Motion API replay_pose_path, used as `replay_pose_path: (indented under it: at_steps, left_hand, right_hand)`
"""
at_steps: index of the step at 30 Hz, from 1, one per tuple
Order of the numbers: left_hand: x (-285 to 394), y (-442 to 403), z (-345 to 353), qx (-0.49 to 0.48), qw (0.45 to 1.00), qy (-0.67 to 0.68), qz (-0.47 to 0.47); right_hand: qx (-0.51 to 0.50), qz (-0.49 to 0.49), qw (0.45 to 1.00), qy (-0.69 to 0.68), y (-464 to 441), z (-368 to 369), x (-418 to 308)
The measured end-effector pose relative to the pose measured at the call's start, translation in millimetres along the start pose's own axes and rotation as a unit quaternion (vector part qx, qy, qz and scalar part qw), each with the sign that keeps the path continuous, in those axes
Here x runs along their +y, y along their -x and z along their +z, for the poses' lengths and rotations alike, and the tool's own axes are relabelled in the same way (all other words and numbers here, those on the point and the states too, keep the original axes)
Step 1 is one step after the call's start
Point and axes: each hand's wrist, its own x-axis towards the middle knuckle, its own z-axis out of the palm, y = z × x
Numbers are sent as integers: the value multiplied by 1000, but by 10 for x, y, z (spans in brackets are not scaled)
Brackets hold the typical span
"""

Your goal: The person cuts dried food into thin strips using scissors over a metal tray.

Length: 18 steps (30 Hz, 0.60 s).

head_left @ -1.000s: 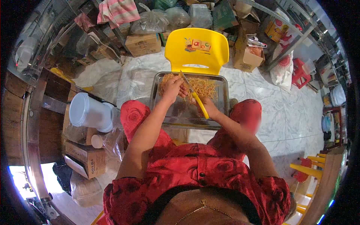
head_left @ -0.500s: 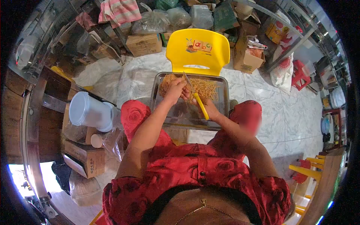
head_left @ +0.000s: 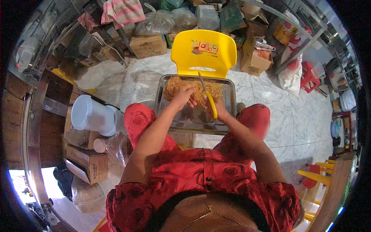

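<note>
My right hand [head_left: 217, 107] is closed around the yellow handle of a pair of scissors [head_left: 210, 103], whose blade points up and away over the tray. My left hand [head_left: 184, 96] is closed, fingertips pinched together, beside the scissors; what it pinches is too small to make out, though thin orange-brown strands lie right around it. A metal tray [head_left: 181, 124] sits low between my knees. On its left lies a tangled orange-brown clump [head_left: 172, 86], partly behind my left hand. Loose straw-like strands [head_left: 216, 89] are spread on the right.
A yellow child's chair [head_left: 205, 48] stands just beyond the tray. White buckets [head_left: 87, 113] and a cardboard box [head_left: 92, 164] are on the left. Boxes [head_left: 148, 46] and plastic bags [head_left: 156, 23] line the back. Another open carton [head_left: 255, 62] is at the back right, on marble-patterned floor.
The scissors have swung more upright and shifted slightly right, away from my left hand. My right hand has risen a little. My left hand has barely moved.
</note>
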Motion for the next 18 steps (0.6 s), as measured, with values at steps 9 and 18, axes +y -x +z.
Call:
replay_pose_path:
  at_steps: [9, 18]
  left_hand:
    - [23, -169, -209, 103, 992, 24, 70]
    - [64, -169, -238, 175, 975, 42, 127]
  right_hand:
    - [-102, 92, 990, -11, 115, 59, -207]
    - [-158, 76, 984, -23, 145, 69, -209]
